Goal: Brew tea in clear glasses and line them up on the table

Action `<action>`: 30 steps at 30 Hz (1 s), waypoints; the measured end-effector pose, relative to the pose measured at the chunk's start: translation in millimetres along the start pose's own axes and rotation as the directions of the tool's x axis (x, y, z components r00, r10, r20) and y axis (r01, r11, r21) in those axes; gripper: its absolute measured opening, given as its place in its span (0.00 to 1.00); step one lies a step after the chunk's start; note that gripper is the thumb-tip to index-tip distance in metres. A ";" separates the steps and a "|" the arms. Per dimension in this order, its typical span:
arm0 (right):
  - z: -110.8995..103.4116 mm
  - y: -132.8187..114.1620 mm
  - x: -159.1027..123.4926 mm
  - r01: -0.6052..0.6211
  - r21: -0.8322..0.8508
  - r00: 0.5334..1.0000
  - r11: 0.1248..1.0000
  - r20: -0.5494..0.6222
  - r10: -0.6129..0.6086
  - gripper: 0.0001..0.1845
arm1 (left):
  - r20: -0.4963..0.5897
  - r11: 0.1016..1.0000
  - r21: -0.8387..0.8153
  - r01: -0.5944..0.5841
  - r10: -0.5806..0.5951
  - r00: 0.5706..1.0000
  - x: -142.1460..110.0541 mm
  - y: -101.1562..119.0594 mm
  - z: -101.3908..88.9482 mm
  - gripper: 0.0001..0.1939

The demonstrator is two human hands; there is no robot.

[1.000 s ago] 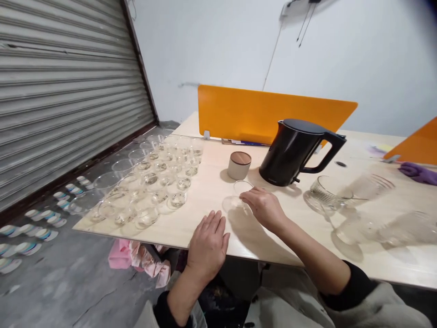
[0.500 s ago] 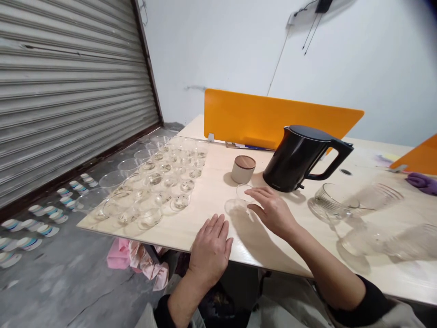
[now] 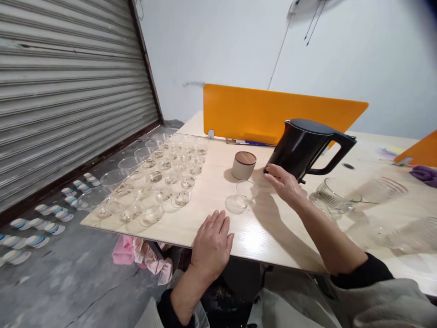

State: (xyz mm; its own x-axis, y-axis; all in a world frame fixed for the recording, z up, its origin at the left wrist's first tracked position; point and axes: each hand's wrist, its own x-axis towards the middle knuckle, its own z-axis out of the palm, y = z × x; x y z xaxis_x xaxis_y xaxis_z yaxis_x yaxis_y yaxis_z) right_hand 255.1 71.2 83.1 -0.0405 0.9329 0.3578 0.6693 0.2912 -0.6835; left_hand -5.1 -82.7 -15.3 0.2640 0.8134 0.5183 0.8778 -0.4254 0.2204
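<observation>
My left hand [image 3: 212, 245] lies flat and open at the near edge of the pale wooden table [image 3: 218, 214], holding nothing. My right hand [image 3: 284, 183] is stretched out, fingers open, its fingertips at the base of the black electric kettle [image 3: 305, 148]. A small empty clear glass cup [image 3: 245, 192] stands alone just left of that hand, apart from it. A beige canister with a brown lid [image 3: 243, 164] sits behind the cup.
Several clear glass cups in rows [image 3: 160, 175] cover the table's left end. An orange divider panel [image 3: 276, 114] stands behind. Ribbed glass jugs [image 3: 336, 193] and other glassware sit to the right. A purple cloth [image 3: 425, 173] lies far right. Small cups [image 3: 51, 212] line the floor by a roller shutter [image 3: 64, 86].
My right hand let go of the small glass cup and moved right and away to the kettle's base. My left hand stayed flat at the table edge.
</observation>
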 end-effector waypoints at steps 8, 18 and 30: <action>16.1 7.8 17.8 -0.089 0.173 0.996 0.981 0.038 0.084 0.42 | -0.011 1.000 -0.005 0.009 -0.010 1.000 0.2 0.9 1.5 0.20; 37.8 -10.1 -30.0 0.079 0.064 0.948 0.995 0.305 -0.095 0.52 | -0.024 1.000 -0.006 0.015 -0.015 1.000 0.6 1.2 2.2 0.20; 15.2 -15.0 -20.8 0.157 0.033 0.959 0.987 0.236 -0.160 0.56 | -0.042 1.000 0.008 -0.001 0.001 0.999 0.5 1.1 4.7 0.20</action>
State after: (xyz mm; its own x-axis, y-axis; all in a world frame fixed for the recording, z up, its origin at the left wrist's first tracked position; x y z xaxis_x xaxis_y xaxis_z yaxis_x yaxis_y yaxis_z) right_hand 234.7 50.7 76.3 -0.3209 0.8976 0.3023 0.6295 0.4406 -0.6400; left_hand -2.2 -80.9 -18.6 0.2482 0.7955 0.5528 0.8805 -0.4231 0.2136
